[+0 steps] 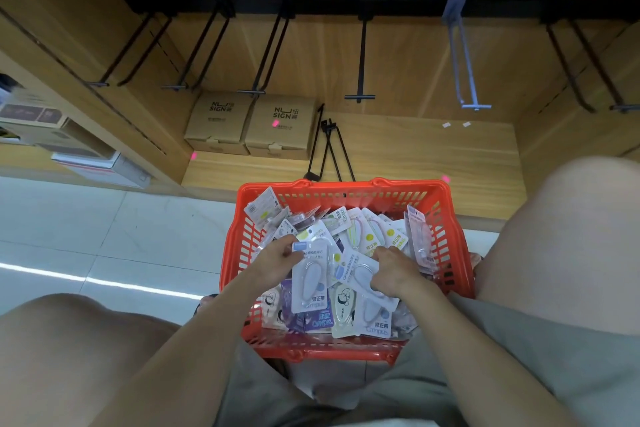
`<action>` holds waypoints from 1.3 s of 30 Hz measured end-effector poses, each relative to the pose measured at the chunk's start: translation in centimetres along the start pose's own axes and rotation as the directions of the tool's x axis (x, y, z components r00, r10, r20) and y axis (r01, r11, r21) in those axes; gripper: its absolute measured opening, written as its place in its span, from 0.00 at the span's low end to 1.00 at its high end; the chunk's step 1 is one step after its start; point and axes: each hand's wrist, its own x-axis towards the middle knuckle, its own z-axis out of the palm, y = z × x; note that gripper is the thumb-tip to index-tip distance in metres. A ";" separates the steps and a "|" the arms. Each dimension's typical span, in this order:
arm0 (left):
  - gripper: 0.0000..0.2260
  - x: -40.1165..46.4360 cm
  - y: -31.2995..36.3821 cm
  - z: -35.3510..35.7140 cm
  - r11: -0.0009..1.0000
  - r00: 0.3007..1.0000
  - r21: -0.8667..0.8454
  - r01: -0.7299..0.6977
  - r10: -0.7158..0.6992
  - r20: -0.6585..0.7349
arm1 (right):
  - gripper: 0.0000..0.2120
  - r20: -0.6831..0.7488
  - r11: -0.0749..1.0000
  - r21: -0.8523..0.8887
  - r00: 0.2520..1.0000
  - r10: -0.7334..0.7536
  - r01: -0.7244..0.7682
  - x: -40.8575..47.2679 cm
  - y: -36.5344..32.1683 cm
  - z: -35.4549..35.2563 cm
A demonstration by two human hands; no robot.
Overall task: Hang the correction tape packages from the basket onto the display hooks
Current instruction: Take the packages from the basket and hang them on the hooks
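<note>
A red plastic basket [446, 218] sits on the floor between my knees, heaped with several correction tape packages. My left hand [277, 262] pinches the top edge of a pale blue package [310, 284] that lies on the heap. My right hand [389, 270] grips another pale blue package [360, 279] beside it, fingers curled over its upper edge. Above, several bare black display hooks [362, 59] and one blue-grey hook [462, 55] hang from a black rail [329, 5] on the wooden back panel.
Two brown cardboard boxes [249, 123] stand on the low wooden shelf [433, 152] under the hooks. Loose black hooks [329, 149] lean against the shelf just behind the basket. A neighbouring shelf at the left holds boxed goods [45, 125]. White floor tiles [104, 236] lie to the left.
</note>
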 end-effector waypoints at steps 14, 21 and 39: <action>0.09 -0.4 1.6 0.1 0.991 0.986 0.128 -0.046 0.065 -0.150 | 0.16 0.110 0.990 0.063 0.985 -0.136 0.130 -1.1 -0.2 -1.1; 0.13 -0.6 2.2 -0.7 0.952 0.949 0.299 -0.065 0.152 -0.278 | 0.12 -0.006 0.808 0.579 0.992 -0.125 0.106 -1.9 -0.4 -4.6; 0.26 1.1 -1.0 2.1 0.896 0.954 -0.379 0.230 -0.285 -0.095 | 0.14 -0.006 0.349 0.936 0.989 0.145 -0.045 0.7 -1.6 2.1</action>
